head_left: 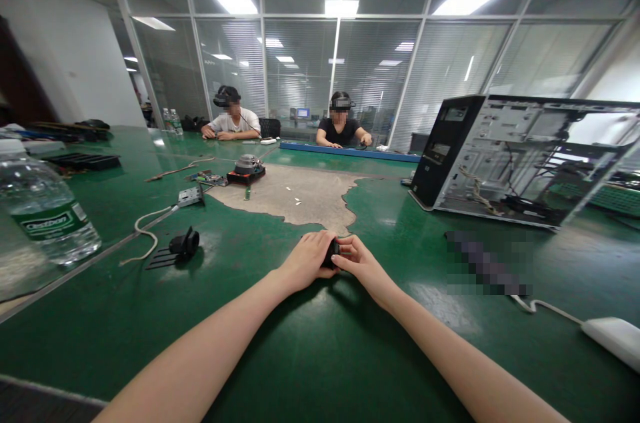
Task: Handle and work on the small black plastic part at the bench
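Both of my hands meet over the green table, closed around a small black object [330, 254]. My left hand [311, 255] covers most of it from the left, its fingers curled over the top. From the other side, the thumb and fingers of my right hand [354, 258] pinch its edge. Only a dark strip shows between the hands, so its kind cannot be made out. Just beyond my fingers lies the tip of a bare beige patch [310, 193] in the green tabletop.
A black round part with prongs [184, 243] lies left, near a metal bracket [191, 195] and a fan-topped heatsink [247, 168]. A water bottle [50, 210] stands far left. An open computer case [450, 156] and a white power adapter [613, 340] are right. Two people sit opposite.
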Action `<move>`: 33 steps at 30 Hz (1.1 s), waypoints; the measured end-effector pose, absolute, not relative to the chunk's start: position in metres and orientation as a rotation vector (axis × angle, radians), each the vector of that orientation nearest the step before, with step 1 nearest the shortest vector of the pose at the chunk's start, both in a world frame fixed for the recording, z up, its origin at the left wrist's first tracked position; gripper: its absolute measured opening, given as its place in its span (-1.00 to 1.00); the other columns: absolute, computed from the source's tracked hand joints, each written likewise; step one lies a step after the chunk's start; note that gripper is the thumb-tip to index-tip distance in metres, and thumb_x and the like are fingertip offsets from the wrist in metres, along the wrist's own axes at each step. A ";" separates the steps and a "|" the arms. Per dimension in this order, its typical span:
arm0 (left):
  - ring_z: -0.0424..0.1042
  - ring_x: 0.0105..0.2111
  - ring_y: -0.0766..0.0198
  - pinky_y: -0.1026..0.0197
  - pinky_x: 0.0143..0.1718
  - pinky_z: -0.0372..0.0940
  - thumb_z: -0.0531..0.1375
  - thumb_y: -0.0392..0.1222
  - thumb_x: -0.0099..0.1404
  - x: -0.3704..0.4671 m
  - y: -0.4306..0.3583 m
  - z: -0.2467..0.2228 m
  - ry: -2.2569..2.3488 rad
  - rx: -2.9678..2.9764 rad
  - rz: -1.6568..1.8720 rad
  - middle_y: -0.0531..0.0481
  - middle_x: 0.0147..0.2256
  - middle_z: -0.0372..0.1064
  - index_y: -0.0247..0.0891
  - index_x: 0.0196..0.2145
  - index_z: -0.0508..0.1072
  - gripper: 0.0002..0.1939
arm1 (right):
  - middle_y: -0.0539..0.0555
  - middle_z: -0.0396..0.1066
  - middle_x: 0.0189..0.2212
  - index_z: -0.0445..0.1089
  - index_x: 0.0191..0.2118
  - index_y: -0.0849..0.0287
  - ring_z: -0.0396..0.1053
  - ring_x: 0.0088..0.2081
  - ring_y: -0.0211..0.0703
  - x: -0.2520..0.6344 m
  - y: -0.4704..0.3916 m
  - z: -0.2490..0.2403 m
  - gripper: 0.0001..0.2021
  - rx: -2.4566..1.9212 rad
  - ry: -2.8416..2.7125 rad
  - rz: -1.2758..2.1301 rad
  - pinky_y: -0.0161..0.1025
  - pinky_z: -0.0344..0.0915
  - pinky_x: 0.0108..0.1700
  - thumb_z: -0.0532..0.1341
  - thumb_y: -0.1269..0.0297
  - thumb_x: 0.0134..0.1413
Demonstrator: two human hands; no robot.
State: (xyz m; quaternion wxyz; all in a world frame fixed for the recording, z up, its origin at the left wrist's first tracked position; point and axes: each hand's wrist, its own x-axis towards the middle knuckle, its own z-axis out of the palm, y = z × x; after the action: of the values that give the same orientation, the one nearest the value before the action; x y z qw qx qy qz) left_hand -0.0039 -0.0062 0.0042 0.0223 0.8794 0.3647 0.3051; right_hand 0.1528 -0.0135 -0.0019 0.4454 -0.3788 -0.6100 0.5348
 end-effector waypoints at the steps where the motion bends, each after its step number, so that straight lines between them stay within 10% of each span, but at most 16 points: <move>1: 0.24 -0.16 0.12 0.04 -0.12 0.12 0.23 -0.22 0.00 -0.004 -0.006 0.004 1.130 2.721 0.946 -0.05 -0.18 0.21 -0.21 -0.12 0.08 -0.48 | -0.03 0.31 -0.37 0.21 -0.27 0.09 0.30 -0.34 -0.26 0.153 -0.014 -0.001 -0.69 -0.928 -1.512 1.320 -0.24 0.23 -0.27 0.25 0.17 -0.20; 33: 0.23 -0.16 0.13 0.07 -0.12 0.13 0.25 -0.22 -0.03 -0.004 -0.005 0.003 1.143 2.754 0.937 -0.07 -0.17 0.21 -0.23 -0.09 0.06 -0.43 | 0.01 0.31 -0.28 0.24 -0.28 0.10 0.30 -0.30 -0.22 0.153 -0.013 0.000 -0.69 -0.951 -1.504 1.321 -0.22 0.23 -0.24 0.26 0.19 -0.23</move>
State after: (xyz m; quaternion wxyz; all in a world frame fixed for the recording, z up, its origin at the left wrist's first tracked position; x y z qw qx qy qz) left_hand -0.0036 -0.0048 0.0032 0.0081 0.8812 0.3656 0.2997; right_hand 0.1528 -0.0126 -0.0003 0.4461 -0.3841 -0.6074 0.5334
